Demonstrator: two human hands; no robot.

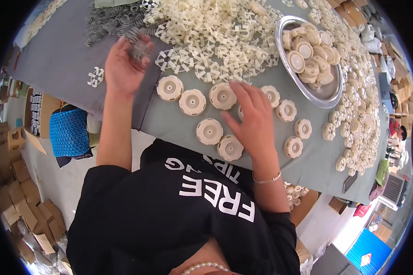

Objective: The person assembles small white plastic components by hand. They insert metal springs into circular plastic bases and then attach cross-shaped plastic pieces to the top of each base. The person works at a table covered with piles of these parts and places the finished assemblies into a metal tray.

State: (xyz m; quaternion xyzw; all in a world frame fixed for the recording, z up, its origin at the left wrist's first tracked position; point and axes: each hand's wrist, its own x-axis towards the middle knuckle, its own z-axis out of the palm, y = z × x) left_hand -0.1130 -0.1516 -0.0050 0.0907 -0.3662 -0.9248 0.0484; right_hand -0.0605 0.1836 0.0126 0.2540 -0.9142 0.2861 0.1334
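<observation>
My left hand (125, 68) is raised at the table's upper left, palm up. Its fingers curl around a small clump of grey coil springs (137, 49), somewhat blurred. My right hand (254, 112) hovers over the round cream plastic caps, its fingers stretched and the thumb apart. Its fingertips are beside one cap (223, 96); I cannot tell whether they touch it. Another cap lies partly hidden under this hand. More caps stand around, such as one at the left (170, 88), one near the front edge (230, 148) and one at the right (293, 147).
Behind the caps spreads a heap of cream clip-like plastic parts (215, 36), with a pile of grey springs (112, 23) to its left. One loose clip part (96, 77) lies by my left wrist. A metal tray (328, 101) of caps and many scattered caps (360, 133) occupy the right.
</observation>
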